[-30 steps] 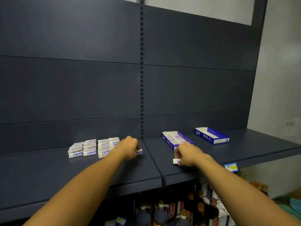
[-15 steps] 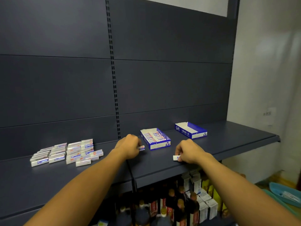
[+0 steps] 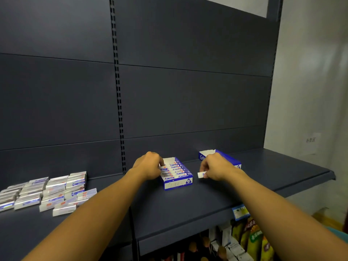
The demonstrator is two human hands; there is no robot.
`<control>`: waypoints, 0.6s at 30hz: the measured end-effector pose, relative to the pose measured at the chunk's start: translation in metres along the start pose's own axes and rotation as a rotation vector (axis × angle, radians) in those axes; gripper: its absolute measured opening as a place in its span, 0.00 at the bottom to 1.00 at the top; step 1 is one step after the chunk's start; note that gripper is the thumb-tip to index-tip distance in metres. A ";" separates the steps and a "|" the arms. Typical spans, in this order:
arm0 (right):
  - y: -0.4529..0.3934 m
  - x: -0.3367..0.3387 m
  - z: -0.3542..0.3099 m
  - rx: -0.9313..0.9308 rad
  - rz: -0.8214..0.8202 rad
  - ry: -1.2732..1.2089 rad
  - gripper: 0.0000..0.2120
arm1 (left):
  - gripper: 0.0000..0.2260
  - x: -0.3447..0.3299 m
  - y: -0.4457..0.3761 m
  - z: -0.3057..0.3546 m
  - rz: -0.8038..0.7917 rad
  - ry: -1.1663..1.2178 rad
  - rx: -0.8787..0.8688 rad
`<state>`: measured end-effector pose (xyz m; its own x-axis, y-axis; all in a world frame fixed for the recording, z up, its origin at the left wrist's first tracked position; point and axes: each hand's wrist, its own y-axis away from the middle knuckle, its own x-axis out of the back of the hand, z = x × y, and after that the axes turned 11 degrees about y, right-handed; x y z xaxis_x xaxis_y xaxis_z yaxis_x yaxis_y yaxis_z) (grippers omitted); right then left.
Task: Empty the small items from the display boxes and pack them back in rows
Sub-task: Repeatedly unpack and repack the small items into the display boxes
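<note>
My left grip (image 3: 148, 166) curled at the filled box's (image 3: 177, 182) left wall, right grip (image 3: 216, 167) pinching a pack (image 3: 201, 174) just right of it, bare shelf (image 3: 207, 202) in front.

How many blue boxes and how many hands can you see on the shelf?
Blue display boxes: 2, a near box and a far box
Hands: 2, left hand and right hand
Total: 4

The shelf (image 3: 244, 187) and its back panels (image 3: 188, 100) look like matt, smooth dark painted metal. The display boxes (image 3: 178, 182) appear to be printed cardboard. The loose small packs (image 3: 47, 191) have glossy, silvery, reflective wrappers.
</note>
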<state>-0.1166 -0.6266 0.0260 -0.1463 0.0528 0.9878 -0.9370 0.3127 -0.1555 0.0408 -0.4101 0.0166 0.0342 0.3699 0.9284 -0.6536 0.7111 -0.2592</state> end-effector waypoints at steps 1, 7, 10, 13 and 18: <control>-0.007 0.000 0.000 0.004 0.012 0.003 0.05 | 0.13 0.000 -0.005 -0.003 0.003 0.006 0.005; -0.041 -0.006 -0.006 0.067 0.052 -0.020 0.05 | 0.13 -0.003 -0.024 -0.013 0.021 0.074 0.053; -0.061 -0.009 -0.007 0.124 0.068 -0.058 0.05 | 0.13 -0.004 -0.032 -0.014 0.057 0.103 0.066; -0.079 -0.012 -0.009 0.181 0.103 -0.101 0.06 | 0.13 -0.008 -0.034 -0.014 0.089 0.120 0.087; -0.100 -0.025 -0.009 0.259 0.127 -0.174 0.07 | 0.13 -0.009 -0.034 -0.009 0.117 0.108 0.117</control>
<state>-0.0167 -0.6501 0.0172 -0.2978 -0.0942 0.9500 -0.9542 0.0610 -0.2930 0.0696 -0.4325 0.0145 0.0294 0.5124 0.8582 -0.7409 0.5875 -0.3254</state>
